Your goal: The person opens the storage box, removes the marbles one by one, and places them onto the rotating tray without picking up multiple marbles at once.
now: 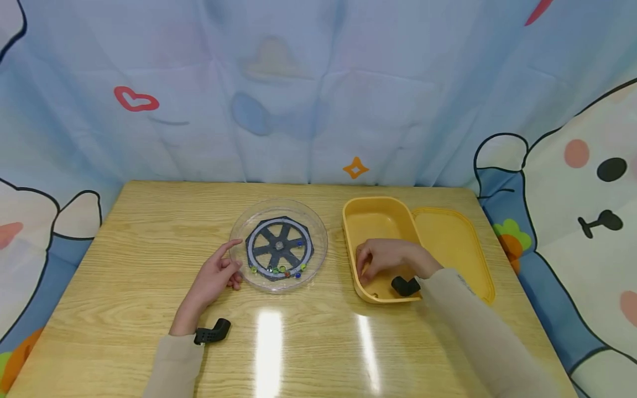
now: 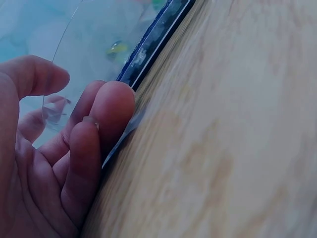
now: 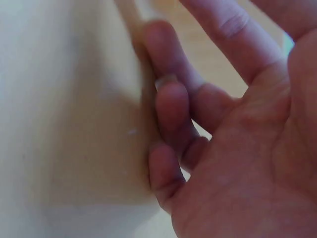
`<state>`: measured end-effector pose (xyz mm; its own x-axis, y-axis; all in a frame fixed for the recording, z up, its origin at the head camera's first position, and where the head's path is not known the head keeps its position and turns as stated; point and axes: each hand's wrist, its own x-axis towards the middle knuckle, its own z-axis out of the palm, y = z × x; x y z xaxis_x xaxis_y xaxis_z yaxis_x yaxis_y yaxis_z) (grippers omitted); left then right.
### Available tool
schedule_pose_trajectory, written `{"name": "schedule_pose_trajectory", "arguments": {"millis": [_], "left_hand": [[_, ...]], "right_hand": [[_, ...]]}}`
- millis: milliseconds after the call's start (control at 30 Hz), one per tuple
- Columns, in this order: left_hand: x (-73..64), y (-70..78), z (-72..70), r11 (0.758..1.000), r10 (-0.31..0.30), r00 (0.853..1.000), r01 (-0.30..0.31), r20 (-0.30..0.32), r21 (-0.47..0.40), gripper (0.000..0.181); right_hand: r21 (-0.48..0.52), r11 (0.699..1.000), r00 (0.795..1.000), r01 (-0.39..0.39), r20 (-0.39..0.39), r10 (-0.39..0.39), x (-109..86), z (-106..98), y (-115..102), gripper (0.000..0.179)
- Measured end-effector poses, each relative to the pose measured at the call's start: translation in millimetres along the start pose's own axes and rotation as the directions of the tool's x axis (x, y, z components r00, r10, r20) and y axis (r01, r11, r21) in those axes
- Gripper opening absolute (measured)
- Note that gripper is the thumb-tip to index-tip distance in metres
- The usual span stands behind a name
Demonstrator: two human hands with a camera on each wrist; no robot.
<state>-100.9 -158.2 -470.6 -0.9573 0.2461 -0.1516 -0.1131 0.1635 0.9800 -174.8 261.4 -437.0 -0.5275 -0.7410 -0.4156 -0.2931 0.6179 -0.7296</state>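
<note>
A clear round dish (image 1: 320,246) stands left of centre, with a dark six-spoked wheel shape (image 1: 280,245) and a pale ring inside. Several small coloured glass beads (image 1: 282,269) sit mostly along its near side. My left hand (image 1: 214,279) is at the dish's left edge, index finger stretched to the rim, other fingers loosely bent. In the left wrist view, the fingertips (image 2: 115,106) lie right at the clear wall. My right hand (image 1: 385,258) reaches down into a yellow box (image 1: 380,207), fingers bent toward its floor; I cannot tell whether they hold anything.
One small bead (image 1: 375,296) lies near the box's front wall. A yellow lid (image 1: 463,254) lies flat right of the box, partly under the right forearm. Behind the wooden table (image 1: 174,221) hangs a printed blue curtain (image 1: 298,99). Each wrist wears a black camera (image 1: 213,331).
</note>
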Motion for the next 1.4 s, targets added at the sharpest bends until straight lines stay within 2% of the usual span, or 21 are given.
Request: {"name": "schedule_pose_trajectory", "arguments": {"millis": [100, 167, 267, 367, 700, 867, 967, 1067, 1267, 1400], "left_hand": [[1.2, -3.4, -0.1, 1.000, 0.013, 1.000, -0.013, -0.005, 0.001, 0.052], [3.8, -10.8, -1.3, 1.000, 0.020, 1.000, -0.020, -0.009, -0.002, 0.052], [6.4, -17.3, -1.6, 1.000, 0.019, 1.000, -0.019, -0.012, -0.005, 0.051], [7.4, -19.1, -1.5, 1.000, 0.024, 1.000, -0.024, -0.008, 0.000, 0.052], [6.1, -17.7, -1.3, 1.000, 0.022, 1.000, -0.023, -0.011, -0.003, 0.052], [8.0, -21.4, -1.8, 1.000, 0.009, 1.000, -0.009, -0.005, -0.014, 0.053], [8.8, -22.4, -2.0, 1.000, 0.010, 1.000, -0.010, -0.002, -0.024, 0.054], [8.9, -21.5, -1.9, 0.999, 0.012, 1.000, -0.012, 0.001, -0.033, 0.054], [8.7, -19.9, -1.8, 1.000, 0.012, 1.000, -0.012, -0.002, -0.019, 0.053], [9.1, -20.5, -2.3, 1.000, 0.011, 1.000, -0.011, -0.007, -0.015, 0.052]], "right_hand": [[0.092, 0.996, 1.000, 0.017, 0.006, -0.018, -3.5, -5, 3, 0.007], [0.137, 0.991, 1.000, 0.006, 0.003, -0.007, -5.4, -8, 2, 0.008], [0.177, 0.984, 1.000, -0.025, -0.007, 0.027, -8.2, -10, 0, 0.010], [0.210, 0.977, 0.999, -0.024, -0.030, 0.031, -10.8, -11, -2, 0.012], [0.213, 0.977, 0.990, 0.010, -0.142, 0.021, -24.0, -12, -3, 0.013], [0.226, 0.973, 0.974, 0.040, -0.227, 0.012, -29.3, -10, -3, 0.011], [0.221, 0.973, 0.952, 0.065, -0.307, 0.006, -30.5, -8, -5, 0.011], [0.204, 0.976, 0.917, 0.078, -0.398, 0.010, -31.3, -4, -11, 0.011], [0.121, 0.989, 0.823, 0.087, -0.567, -0.003, -28.5, 6, -34, 0.010], [0.107, 0.991, 0.762, 0.083, -0.647, 0.006, -21.0, 15, -50, 0.011]]}}
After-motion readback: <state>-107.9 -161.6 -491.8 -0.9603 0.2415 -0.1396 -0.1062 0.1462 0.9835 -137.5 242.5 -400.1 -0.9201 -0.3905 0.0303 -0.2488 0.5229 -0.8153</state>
